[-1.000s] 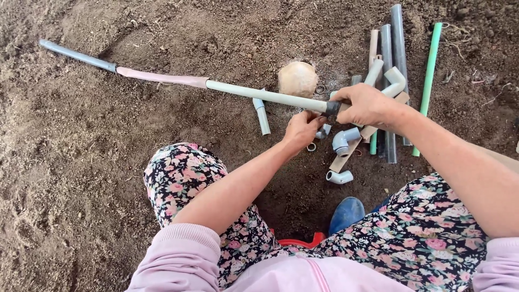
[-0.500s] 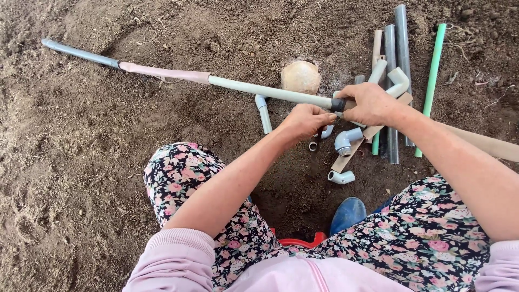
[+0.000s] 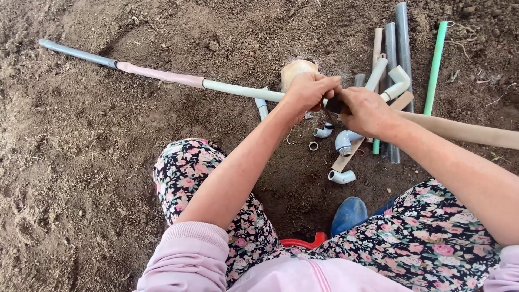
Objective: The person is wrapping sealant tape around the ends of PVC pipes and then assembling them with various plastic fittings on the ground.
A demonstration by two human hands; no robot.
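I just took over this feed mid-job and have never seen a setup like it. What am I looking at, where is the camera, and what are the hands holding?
There is no machine: a seated person works with bare hands, and the single camera sits on their head, looking down. The left hand and right hand meet on a long pipe lying across bare soil, at a dark joint. Nearby lie grey pipe lengths, a green pipe, white elbow fittings and a small ring. A blue shoe shows below.

Smooth matt plastic pipe (image 3: 240, 91); rough crumbly soil (image 3: 81, 162); floral cloth trousers (image 3: 189, 173).
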